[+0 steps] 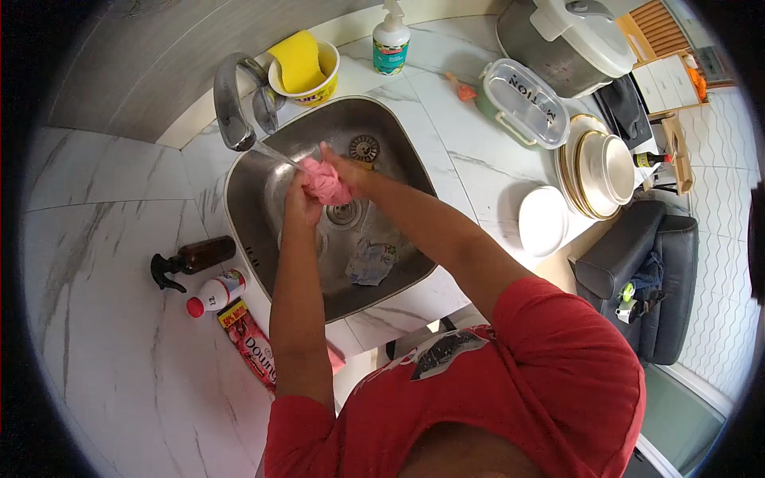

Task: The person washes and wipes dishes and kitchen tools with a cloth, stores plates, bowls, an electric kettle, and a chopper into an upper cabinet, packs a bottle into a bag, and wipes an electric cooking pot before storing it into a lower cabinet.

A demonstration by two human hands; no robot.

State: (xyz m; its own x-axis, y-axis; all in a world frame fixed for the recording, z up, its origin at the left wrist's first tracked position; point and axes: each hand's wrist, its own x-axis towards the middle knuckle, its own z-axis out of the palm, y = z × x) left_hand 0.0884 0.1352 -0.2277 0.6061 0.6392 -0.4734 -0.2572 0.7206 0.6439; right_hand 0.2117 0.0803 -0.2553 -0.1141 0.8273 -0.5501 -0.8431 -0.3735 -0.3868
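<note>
Pink cloth (327, 184): was bunched over sink (319, 131), in stream (275, 153) from tap (231, 103), prob. so water hit it.
Spray bottle (205, 255): stood on tabletop (119, 319) beside sink, prob. for easy reach.
L hand (301, 205): fingers grasped cloth's L side.
R hand (346, 172): fingers clasped its R side, prob. to gather folds.

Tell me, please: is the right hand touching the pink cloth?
Touching. The head view shows the right hand directly against the pink cloth, with no gap.
</note>
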